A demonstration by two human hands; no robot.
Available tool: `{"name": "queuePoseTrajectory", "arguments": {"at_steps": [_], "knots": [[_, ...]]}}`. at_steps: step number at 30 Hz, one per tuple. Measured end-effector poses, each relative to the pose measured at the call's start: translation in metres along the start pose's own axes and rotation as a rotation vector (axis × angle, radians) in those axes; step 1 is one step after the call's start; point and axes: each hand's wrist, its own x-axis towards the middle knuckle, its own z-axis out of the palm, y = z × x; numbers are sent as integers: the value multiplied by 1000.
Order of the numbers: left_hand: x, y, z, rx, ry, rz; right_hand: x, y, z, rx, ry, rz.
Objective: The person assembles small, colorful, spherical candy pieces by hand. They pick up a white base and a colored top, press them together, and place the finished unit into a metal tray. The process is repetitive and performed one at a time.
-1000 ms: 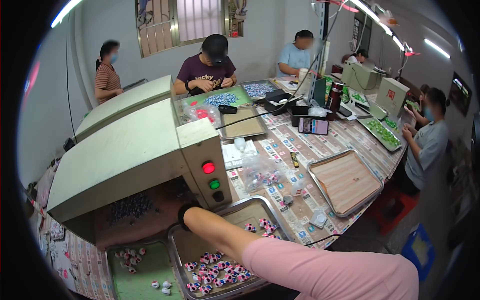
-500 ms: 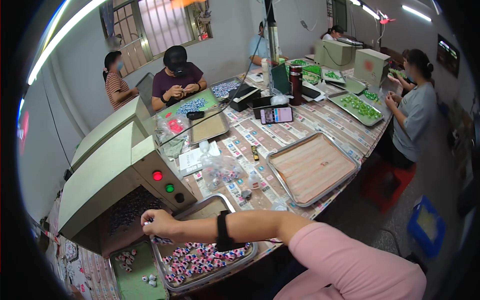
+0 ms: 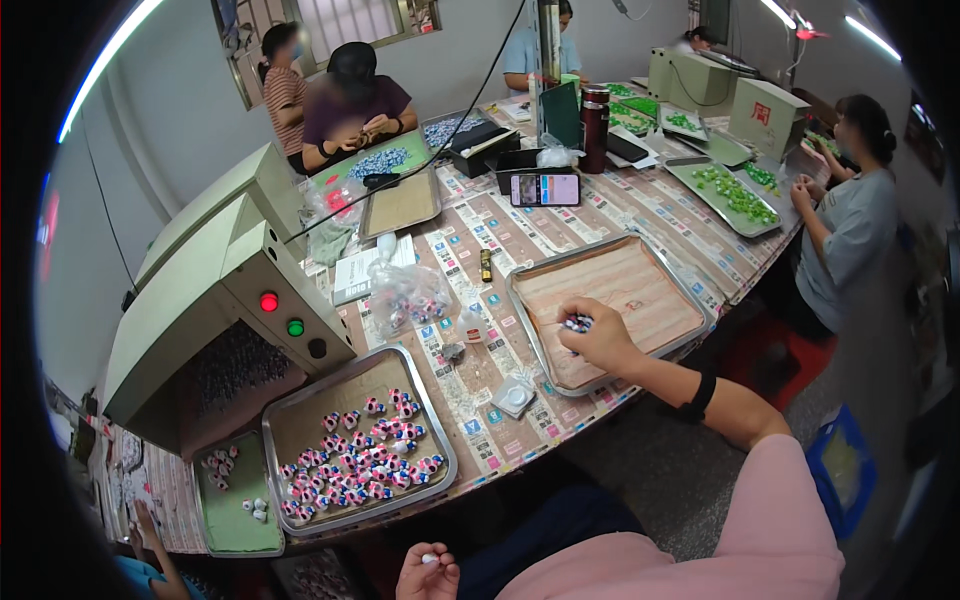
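Observation:
My right hand (image 3: 598,338) is closed around several small dark blue and white figures (image 3: 577,323), held over the lined metal tray (image 3: 655,275) on the right. At the lower edge, the fingers of my left hand (image 3: 428,577) pinch a small white piece (image 3: 430,558); its exact kind is too small to make out. Many little pink, white and blue figures (image 3: 375,455) lie in a metal tray (image 3: 305,405) at the table's near edge. Beside it, a green tray (image 3: 240,510) carries a few more figures and some white pieces.
A beige machine (image 3: 215,300) with red and green lights stands at the left, dark pieces visible in its opening. Between the trays are a plastic bag (image 3: 410,295), a small bottle (image 3: 470,325) and a white square object (image 3: 513,396). Several other people work around the table.
My right hand has moved from the machine's opening across to the right-hand tray, still holding small figures. My left hand has come into view. The view has shifted.

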Motion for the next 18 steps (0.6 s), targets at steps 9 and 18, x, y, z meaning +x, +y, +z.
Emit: {"name": "queuePoseTrajectory", "arguments": {"at_steps": [9, 18], "knots": [[38, -18, 57, 93, -48, -168, 1, 49, 0, -380, -141, -374], [56, -26, 66, 109, -41, -223, 9, 28, -25, 83, -282, 13]]}}
